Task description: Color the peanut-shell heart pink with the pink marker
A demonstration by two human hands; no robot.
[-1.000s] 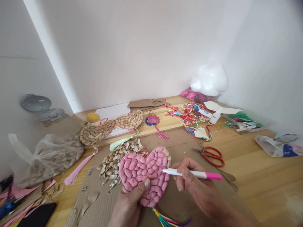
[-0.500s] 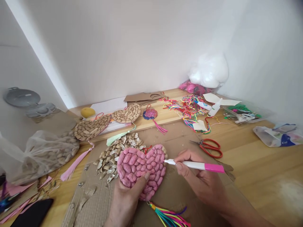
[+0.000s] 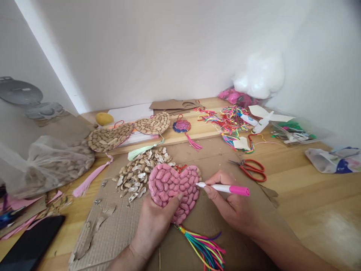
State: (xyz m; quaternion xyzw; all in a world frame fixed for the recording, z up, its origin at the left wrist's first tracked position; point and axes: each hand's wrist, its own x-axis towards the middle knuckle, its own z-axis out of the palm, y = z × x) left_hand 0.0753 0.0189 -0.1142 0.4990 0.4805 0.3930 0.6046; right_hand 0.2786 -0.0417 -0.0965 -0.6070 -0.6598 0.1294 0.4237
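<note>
My left hand point(image 3: 159, 214) grips a heart-shaped peanut-shell ornament point(image 3: 172, 184) at its lower left, thumb across the front. Most shells on it are pink; a few at the upper right edge stay tan. A multicoloured tassel point(image 3: 201, 246) hangs from its bottom point, and a red loop shows at its top notch. In my right hand point(image 3: 225, 199) is a white marker pen point(image 3: 220, 187) with a pink end, pinched between thumb and fingers. The pen's tip meets the heart's right edge. Loose peanut shells point(image 3: 138, 175) lie behind the heart on a cardboard sheet point(image 3: 118, 233).
Red-handled scissors point(image 3: 251, 169) lie right of the heart. Two tan peanut-shell hearts point(image 3: 152, 123) and a small round pink-and-blue ornament point(image 3: 182, 126) rest behind. Coloured cords point(image 3: 231, 122) and a glue bottle point(image 3: 262, 123) are back right. A bag of peanuts point(image 3: 56, 162) and a phone point(image 3: 34, 242) are left.
The heart and both hands sit slightly higher and further right in view. The pen has swung to a shorter, more tilted angle, its tip still at the heart's right edge. The view has shifted a little.
</note>
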